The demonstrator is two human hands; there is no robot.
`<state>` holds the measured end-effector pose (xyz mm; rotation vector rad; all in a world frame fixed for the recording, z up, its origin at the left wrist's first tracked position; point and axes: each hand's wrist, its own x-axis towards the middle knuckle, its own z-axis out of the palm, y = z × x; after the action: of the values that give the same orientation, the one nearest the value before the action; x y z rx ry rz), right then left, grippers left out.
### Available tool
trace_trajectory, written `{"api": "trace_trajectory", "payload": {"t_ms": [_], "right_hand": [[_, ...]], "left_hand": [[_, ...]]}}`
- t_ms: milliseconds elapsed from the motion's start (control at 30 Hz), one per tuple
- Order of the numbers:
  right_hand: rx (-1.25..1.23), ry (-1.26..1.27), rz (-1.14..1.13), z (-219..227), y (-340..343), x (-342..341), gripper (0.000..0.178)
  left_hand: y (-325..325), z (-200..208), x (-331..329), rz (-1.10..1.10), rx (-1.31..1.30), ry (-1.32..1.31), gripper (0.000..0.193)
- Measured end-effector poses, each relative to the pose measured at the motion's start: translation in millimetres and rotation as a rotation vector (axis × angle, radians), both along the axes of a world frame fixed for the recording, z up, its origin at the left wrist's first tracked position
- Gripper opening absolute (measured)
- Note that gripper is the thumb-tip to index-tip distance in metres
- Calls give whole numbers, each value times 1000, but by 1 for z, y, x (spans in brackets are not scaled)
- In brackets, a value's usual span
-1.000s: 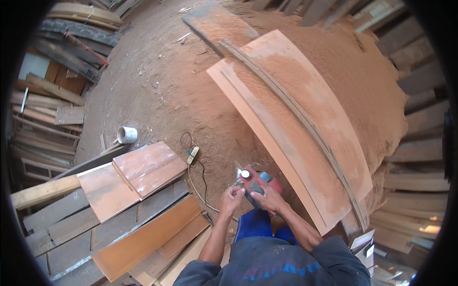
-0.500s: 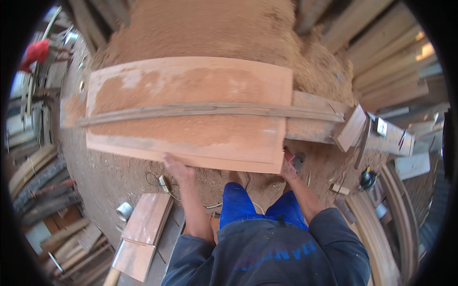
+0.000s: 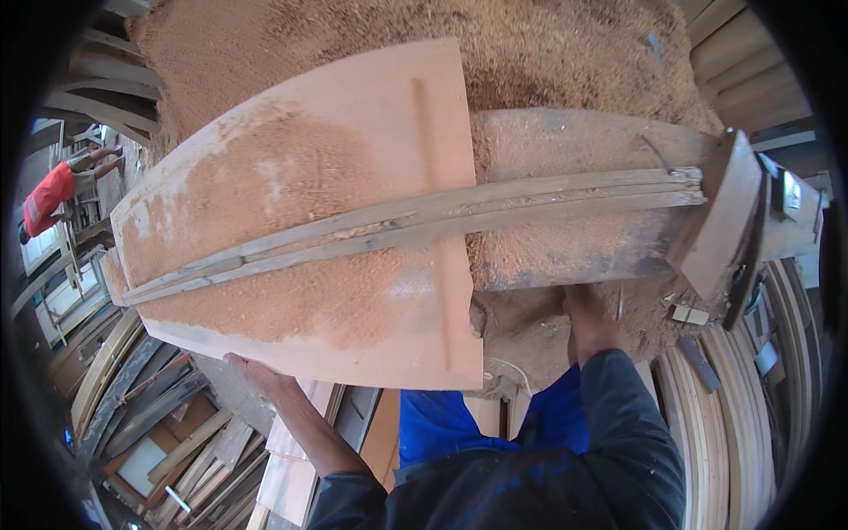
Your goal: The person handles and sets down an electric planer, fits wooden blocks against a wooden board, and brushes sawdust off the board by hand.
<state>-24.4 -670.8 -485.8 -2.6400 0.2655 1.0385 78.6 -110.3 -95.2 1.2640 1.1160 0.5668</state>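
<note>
A wide, pale wooden panel (image 3: 389, 314), partly covered in sawdust, lies across a long workbench board (image 3: 565, 247). Two thin wooden strips (image 3: 565, 193) run lengthwise over the panel and the board. My left hand (image 3: 262, 378) is at the panel's near edge toward the left, gripping it, with part of its fingers hidden beneath. To the right of the panel, my right hand (image 3: 590, 314) reaches to the near edge of the board. Its fingers are hidden under that edge, so what it holds does not show.
A sawdust heap (image 3: 565, 53) rises beyond the bench. An upright wooden piece (image 3: 720, 221) stands at the board's right end. Planks are stacked at right (image 3: 707, 406) and lower left (image 3: 212, 450). A person in red (image 3: 51, 199) is at far left.
The panel now sits turned, its right end farther left along the board. My right hand has left the panel's corner and gone under the board; the red thing by it is out of sight.
</note>
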Motion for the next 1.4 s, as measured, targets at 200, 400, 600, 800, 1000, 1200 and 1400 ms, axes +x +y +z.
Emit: {"api": "trace_trajectory", "payload": {"t_ms": [200, 400, 600, 800, 1000, 1200, 1400], "right_hand": [[-17, 39, -82, -32, -16, -12, 48], [2, 51, -141, -39, -12, -18, 49], [53, 4, -198, -31, 5, -5, 50], [304, -234, -500, 16, -35, -35, 52], [372, -320, -922, 242, -23, -2, 50], [195, -709, -982, 473, -38, 93, 59], [-152, -397, -675, 478, -18, 169, 105]], "left_hand": [[-18, 11, 5, -150, 313, 198, 47], [-29, 14, 4, -207, 480, 450, 52], [-7, 5, 7, -34, 49, 64, 64], [-14, -2, 19, -42, -67, 87, 70], [-13, 38, 12, 110, -72, 205, 69], [-17, -12, -15, 4, -406, -17, 57], [-176, -6, -54, -352, -679, -101, 26]]}}
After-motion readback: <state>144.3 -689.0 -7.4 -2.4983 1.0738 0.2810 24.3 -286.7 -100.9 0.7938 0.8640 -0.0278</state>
